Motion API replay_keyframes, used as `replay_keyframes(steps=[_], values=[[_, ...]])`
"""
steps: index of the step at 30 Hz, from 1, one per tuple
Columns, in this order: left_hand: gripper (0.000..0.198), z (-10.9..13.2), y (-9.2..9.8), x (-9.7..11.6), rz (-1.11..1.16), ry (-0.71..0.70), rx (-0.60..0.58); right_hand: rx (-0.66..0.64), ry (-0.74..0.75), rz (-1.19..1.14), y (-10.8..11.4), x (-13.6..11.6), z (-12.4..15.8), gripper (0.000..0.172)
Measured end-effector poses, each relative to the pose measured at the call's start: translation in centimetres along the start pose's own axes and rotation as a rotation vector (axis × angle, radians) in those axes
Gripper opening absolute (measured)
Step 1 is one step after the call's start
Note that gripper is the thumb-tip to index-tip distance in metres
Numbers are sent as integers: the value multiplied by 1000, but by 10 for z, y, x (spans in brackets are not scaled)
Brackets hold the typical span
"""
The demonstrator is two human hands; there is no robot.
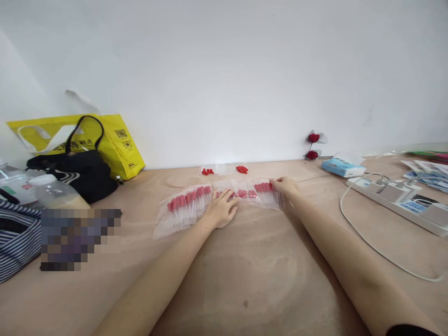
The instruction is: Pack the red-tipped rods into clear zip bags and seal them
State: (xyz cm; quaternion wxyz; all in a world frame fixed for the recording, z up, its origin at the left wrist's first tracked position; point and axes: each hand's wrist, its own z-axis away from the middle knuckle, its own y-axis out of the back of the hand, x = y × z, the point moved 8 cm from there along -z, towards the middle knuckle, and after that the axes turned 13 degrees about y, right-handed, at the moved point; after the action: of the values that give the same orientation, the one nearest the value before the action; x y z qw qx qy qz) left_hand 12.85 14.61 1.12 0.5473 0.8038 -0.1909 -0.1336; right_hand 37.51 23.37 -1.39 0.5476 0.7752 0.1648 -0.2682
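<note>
Clear plastic bags [161,226] are lying left of your left hand [220,209], seemingly filled with red-tipped sticks [191,198]; fingers apart, it's resting on more; your right hand [285,186] is pinching one bag [279,202]; beyond, red pieces [241,169] are lying untouched.

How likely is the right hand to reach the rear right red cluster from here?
Probably yes: the right hand touches the rightmost clear bag; the rear right red cluster lies a little farther back, leftward, and nothing seems to stand up between them.

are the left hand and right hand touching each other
Apart. The head view shows red pieces lying between the left hand and the right hand.
</note>
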Motion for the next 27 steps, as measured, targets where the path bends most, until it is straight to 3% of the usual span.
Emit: replay_keyframes(steps=[6,12,16,22,27], values=[[32,1,3,5,21,-10,9,60,84,-170,4,-16,-4,21],[27,13,14,3,133,-14,169,78,280,-381,44,-51,12,17],[31,27,23,0,257,-10,223,27,442,-697,62,-81,42,28],[57,49,37,-15,499,149,256,-124,611,-1022,37,-114,102,32],[51,66,57,-17,565,75,404,-279,824,-972,8,-133,141,23]])
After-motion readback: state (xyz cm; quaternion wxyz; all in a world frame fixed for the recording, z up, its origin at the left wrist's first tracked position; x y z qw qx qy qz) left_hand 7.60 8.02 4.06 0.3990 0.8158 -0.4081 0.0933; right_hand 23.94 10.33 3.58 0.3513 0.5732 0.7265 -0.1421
